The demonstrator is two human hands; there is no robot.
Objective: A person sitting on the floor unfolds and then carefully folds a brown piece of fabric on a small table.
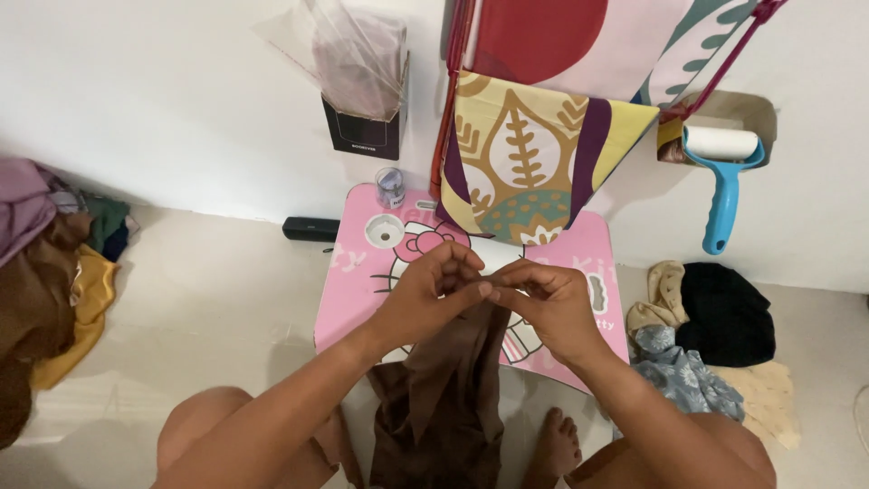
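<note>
A brown cloth (444, 389) hangs down between my knees in front of a small pink cartoon table (358, 272). My left hand (433, 292) and my right hand (552, 303) meet above the table's near edge. Both pinch the top edge of the brown cloth, fingertips touching each other. The cloth's upper edge is hidden by my fingers.
A patterned fabric (529, 154) hangs against the wall over the table's back. A small clear jar (390, 187) and a black box with plastic bags (365, 127) are behind. A blue lint roller (721, 172) hangs right. Clothes piles lie left (45, 272) and right (715, 335). A black remote (310, 228) lies on the floor.
</note>
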